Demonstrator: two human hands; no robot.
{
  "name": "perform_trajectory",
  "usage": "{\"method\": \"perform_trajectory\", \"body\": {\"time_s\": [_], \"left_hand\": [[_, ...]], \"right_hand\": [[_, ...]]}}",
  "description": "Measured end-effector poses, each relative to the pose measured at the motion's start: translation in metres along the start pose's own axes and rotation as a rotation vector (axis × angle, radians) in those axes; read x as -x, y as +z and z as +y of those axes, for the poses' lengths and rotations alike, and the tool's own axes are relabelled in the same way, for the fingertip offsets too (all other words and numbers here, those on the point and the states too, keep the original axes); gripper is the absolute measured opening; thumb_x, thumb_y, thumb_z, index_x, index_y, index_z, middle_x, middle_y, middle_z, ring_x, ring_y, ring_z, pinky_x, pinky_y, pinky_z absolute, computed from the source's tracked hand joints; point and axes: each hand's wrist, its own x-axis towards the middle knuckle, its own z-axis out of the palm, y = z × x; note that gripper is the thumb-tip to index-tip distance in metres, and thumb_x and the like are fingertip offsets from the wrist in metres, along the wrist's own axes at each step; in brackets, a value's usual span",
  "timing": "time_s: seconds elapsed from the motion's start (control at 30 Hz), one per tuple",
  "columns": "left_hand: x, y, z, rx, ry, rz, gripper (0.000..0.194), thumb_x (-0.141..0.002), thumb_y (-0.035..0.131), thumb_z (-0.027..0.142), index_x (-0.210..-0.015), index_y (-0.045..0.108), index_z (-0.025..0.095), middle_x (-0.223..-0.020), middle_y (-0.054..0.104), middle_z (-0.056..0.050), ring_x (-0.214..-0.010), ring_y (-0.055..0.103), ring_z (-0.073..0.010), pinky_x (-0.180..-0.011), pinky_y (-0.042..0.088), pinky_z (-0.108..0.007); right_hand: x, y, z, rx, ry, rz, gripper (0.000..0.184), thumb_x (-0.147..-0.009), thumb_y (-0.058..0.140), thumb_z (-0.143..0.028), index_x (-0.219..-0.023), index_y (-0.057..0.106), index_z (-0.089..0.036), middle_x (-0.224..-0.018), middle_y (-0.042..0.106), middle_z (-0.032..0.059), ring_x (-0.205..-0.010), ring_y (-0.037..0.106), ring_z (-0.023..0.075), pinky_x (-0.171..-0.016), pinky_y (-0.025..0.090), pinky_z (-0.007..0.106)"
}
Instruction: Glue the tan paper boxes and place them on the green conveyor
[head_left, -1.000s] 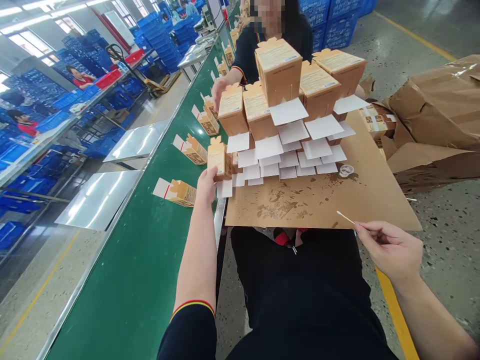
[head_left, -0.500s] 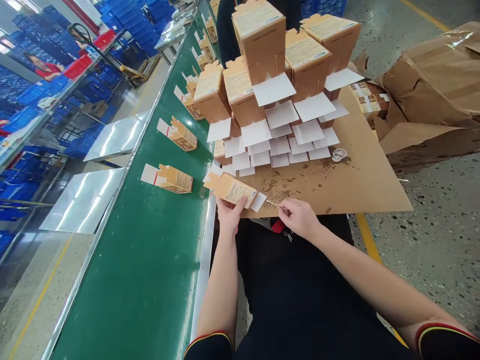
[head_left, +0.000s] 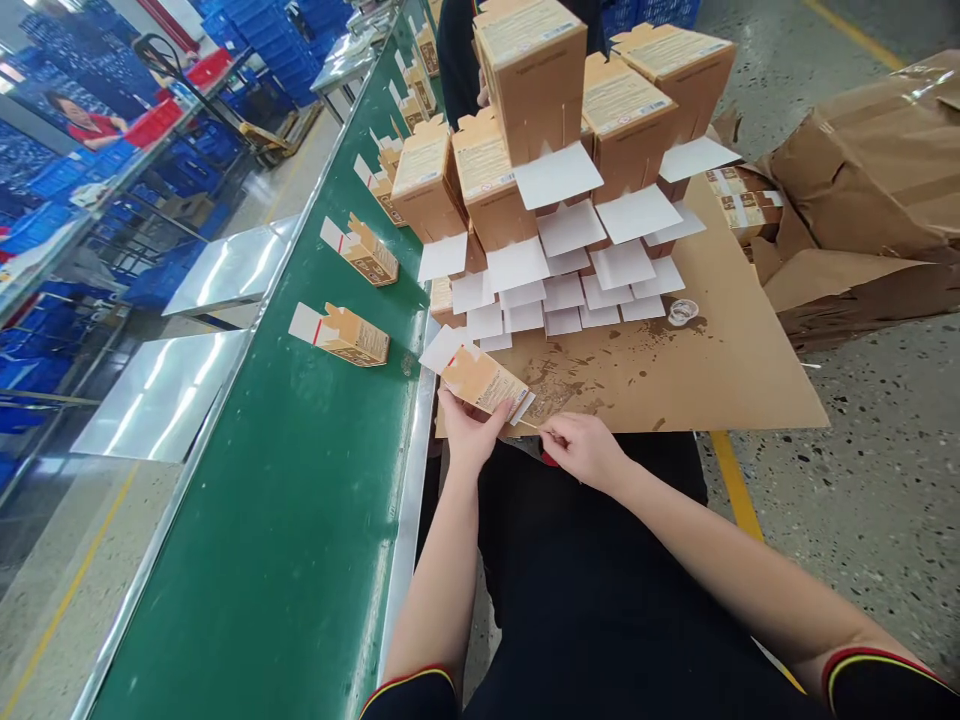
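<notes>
My left hand (head_left: 474,428) is closed around a small tan cardboard box (head_left: 486,380), tilted over the front left of a brown cardboard sheet (head_left: 735,380). The box's white flap with a red strip points up and left, and another white flap shows at its lower right end. Pinched in my right hand (head_left: 589,450) is a thin cotton swab (head_left: 529,425), its far end at that lower flap; whether it touches is too small to tell. Behind the hands rises a stack of tan boxes (head_left: 529,85) with white flaps sticking out toward me.
A small clear dish (head_left: 682,312) sits on the wet-spotted sheet. Several upright boxes (head_left: 356,335) line the green conveyor belt (head_left: 300,500) at left. A large brown paper-wrapped bundle (head_left: 877,180) lies at right. Part of another person (head_left: 459,60) shows behind the stack.
My left hand has brought the box from beside the stack toward me and tilted it. My right hand has moved left with the swab to the box's lower end.
</notes>
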Motion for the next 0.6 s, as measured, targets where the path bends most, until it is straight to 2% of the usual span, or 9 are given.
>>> {"method": "perform_trajectory", "body": {"time_s": [0.17,0.33,0.5,0.57,0.6], "left_hand": [[0.019,0.012,-0.001,-0.230,0.121,0.067,0.081,-0.072,0.100,0.039,-0.135,0.051,0.027,-0.133,0.070,-0.014,-0.125,0.078,-0.0348,-0.106,0.065,-0.050],[0.023,0.018,-0.002,-0.334,0.070,0.068,0.080,-0.076,0.096,0.038,-0.140,0.049,0.029,-0.135,0.071,-0.015,-0.123,0.078,-0.0384,-0.096,0.066,-0.049],[0.017,0.020,0.003,-0.306,0.066,0.041,0.079,-0.070,0.098,0.037,-0.133,0.050,0.028,-0.129,0.072,-0.015,-0.120,0.079,-0.0394,-0.096,0.067,-0.051],[0.012,0.006,0.006,-0.220,0.106,0.088,0.082,-0.069,0.100,0.039,-0.132,0.050,0.028,-0.130,0.071,-0.014,-0.124,0.078,-0.0374,-0.104,0.067,-0.052],[0.009,-0.006,0.008,-0.176,0.132,0.146,0.084,-0.069,0.102,0.041,-0.134,0.050,0.028,-0.133,0.071,-0.014,-0.128,0.077,-0.0366,-0.109,0.066,-0.053]], "right_hand": [[0.034,-0.046,0.007,-0.116,0.168,0.221,0.020,-0.103,0.072,-0.026,-0.084,0.078,-0.023,-0.067,0.070,0.0001,-0.054,0.058,0.0142,-0.054,0.049,0.027],[0.060,-0.089,0.023,-0.068,0.310,0.380,0.022,-0.098,0.081,-0.037,-0.083,0.083,-0.023,-0.064,0.072,0.0009,-0.052,0.062,0.0144,-0.051,0.053,0.026],[0.050,-0.097,0.023,-0.096,0.321,0.345,0.032,-0.098,0.083,-0.049,-0.081,0.083,-0.022,-0.062,0.069,0.0011,-0.051,0.059,0.0143,-0.049,0.053,0.027],[0.047,-0.094,0.021,-0.115,0.305,0.332,0.033,-0.098,0.083,-0.049,-0.081,0.083,-0.022,-0.061,0.067,0.0006,-0.050,0.058,0.0136,-0.048,0.051,0.026],[0.047,-0.093,0.020,-0.119,0.299,0.336,0.032,-0.099,0.083,-0.049,-0.082,0.083,-0.022,-0.061,0.066,0.0005,-0.051,0.058,0.0135,-0.048,0.051,0.026]]}}
